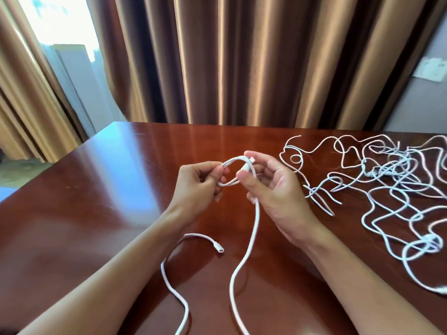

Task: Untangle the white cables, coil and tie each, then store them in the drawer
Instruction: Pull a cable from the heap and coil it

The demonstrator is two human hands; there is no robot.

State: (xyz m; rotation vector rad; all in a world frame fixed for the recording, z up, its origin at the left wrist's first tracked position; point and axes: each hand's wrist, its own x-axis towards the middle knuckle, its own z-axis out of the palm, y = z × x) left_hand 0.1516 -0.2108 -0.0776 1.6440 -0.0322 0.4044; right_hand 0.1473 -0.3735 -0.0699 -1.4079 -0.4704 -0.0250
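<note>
While tangled cords [387, 180] are sprawling at two o'clock, your left hand [196, 187] and right hand [273, 187] are pinching a smooth white cable [251, 235] loop.

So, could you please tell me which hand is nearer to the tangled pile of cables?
Right. The right hand sits just beside the tangled pile of cables; the left hand is farther away on the other side.

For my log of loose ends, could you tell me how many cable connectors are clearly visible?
2. One connector end lies on the table below the left hand; the other plug is pinched in the right hand. Others may hide in the tangled pile.
</note>
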